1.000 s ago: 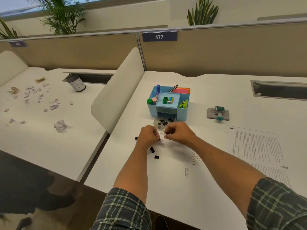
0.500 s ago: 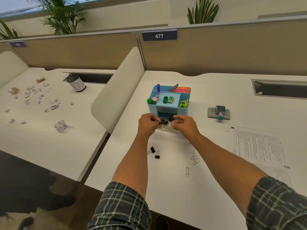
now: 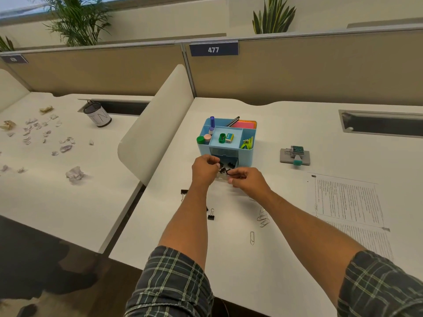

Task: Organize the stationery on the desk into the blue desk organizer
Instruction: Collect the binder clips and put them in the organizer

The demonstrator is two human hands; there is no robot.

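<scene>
Both grips, left hand [image 3: 204,168] and right hand [image 3: 246,179], pinch binder clips [image 3: 225,169] at blue organizer [image 3: 246,154] drawer, frame center; upper compartments filled, loose binder clip [image 3: 211,216] and paper clips [image 3: 263,219] remain on tabletop [image 3: 286,259].

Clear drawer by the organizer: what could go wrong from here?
1. Both the left hand and right hand crowd the small clear drawer; a slip could tip it and scatter the binder clips inside.
2. Loose paper clips and a binder clip lie under the forearms; a sweep could push them off the desk.
</scene>
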